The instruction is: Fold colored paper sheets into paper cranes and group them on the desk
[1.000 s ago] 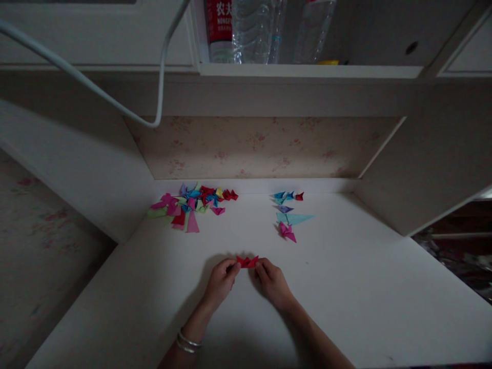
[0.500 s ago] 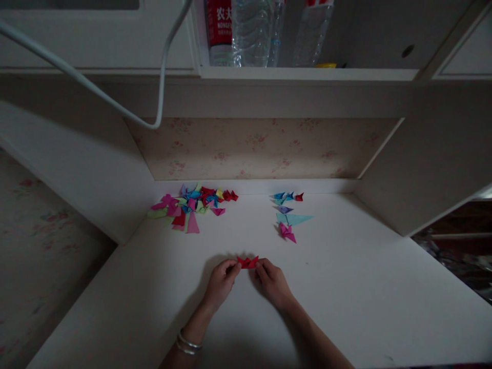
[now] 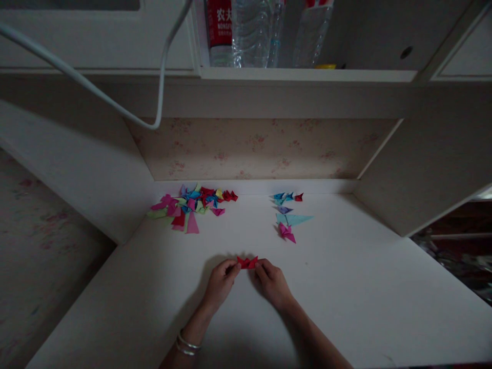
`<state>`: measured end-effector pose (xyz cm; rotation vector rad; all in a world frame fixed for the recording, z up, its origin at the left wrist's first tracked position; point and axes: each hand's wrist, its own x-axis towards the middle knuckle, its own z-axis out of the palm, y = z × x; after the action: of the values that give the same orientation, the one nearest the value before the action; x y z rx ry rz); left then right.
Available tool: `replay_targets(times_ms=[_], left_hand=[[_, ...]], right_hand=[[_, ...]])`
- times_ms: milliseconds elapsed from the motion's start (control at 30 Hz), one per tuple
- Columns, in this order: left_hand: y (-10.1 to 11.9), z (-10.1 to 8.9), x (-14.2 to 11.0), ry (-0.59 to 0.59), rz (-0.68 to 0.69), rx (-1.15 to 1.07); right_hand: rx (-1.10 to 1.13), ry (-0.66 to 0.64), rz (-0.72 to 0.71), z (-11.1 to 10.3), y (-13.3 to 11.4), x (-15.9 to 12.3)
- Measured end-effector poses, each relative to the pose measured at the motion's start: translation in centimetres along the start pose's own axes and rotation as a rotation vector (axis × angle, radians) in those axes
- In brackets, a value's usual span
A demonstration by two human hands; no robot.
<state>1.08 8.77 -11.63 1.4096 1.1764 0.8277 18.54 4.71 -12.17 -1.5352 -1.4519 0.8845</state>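
Observation:
A small red folded-paper boat [image 3: 247,263] with pointed ends is held just above the white desktop. My left hand [image 3: 222,279] pinches its left end between thumb and finger. On the other side, my right hand [image 3: 272,281] grips the right end the same way. Beyond the hands, to the left, lies a pile of colourful folded papers [image 3: 192,201] in pink, red, blue, green and yellow. Ahead to the right are a pink folded paper piece [image 3: 286,232], a light-blue pointed paper [image 3: 295,219], a purple piece [image 3: 285,209] and a small red piece [image 3: 299,197].
The white desk [image 3: 346,287] is closed in by side panels and a floral back wall [image 3: 253,148]. Above it, a shelf holds clear plastic bottles [image 3: 251,33]. A white cable [image 3: 159,97] hangs down at the upper left.
Both hands keep their hold on the red paper boat in nearly the same place. Its folds have shifted very slightly; the other papers have not moved.

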Motion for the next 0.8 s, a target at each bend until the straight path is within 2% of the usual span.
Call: replay_targets(times_ms=[800], left_hand=[[-0.2, 0.12, -0.02, 0.002, 0.005, -0.012]], right_hand=[[-0.06, 0.004, -0.022, 0.0, 0.02, 0.01]])
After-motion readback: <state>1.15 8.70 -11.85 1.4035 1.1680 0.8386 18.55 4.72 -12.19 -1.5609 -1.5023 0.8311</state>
